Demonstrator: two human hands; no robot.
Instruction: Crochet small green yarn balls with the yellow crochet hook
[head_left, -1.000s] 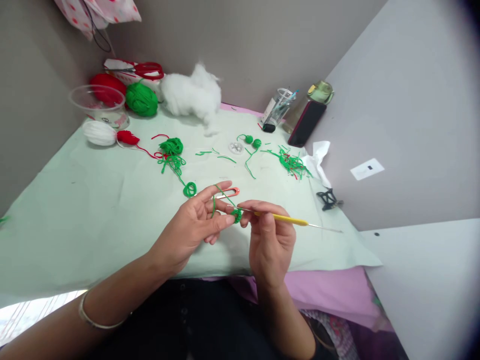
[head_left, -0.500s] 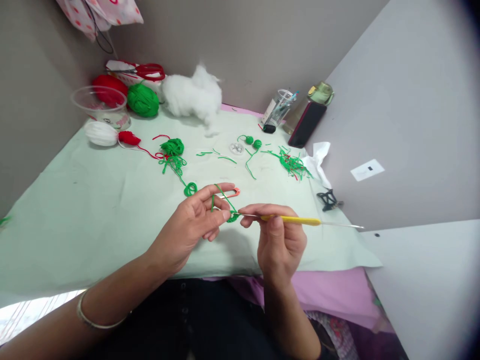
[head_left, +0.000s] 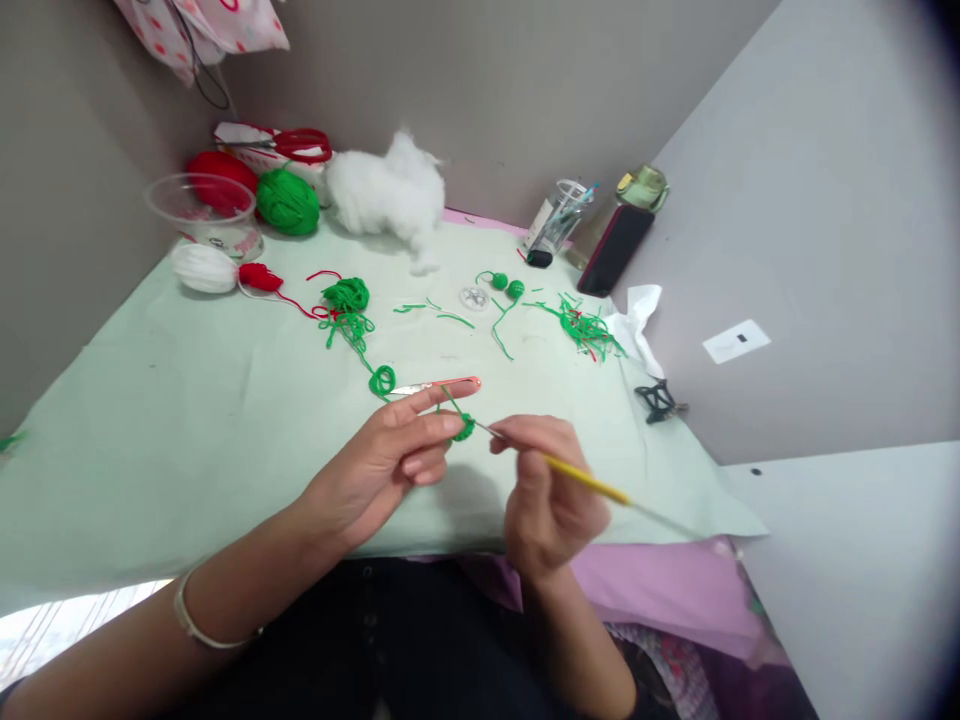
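Between thumb and fingers, my left hand pinches a small green crocheted piece, and green yarn runs over its index finger. My right hand is closed round the yellow handle of a crochet hook. The hook's metal tip points left and meets the green piece; whether it sits inside a loop is too small to tell. Just beyond my left fingers lies a pair of orange-handled snips. A coil of green yarn rests left of the snips.
Behind are a green yarn ball, white stuffing, a plastic tub and red scissors. Toward the right stand a clear cup and a phone, near yarn scraps and a black clip.
The hook's rear end has swung down, tilting its handle. My left index finger has lowered and straightened, and more of the snips shows.
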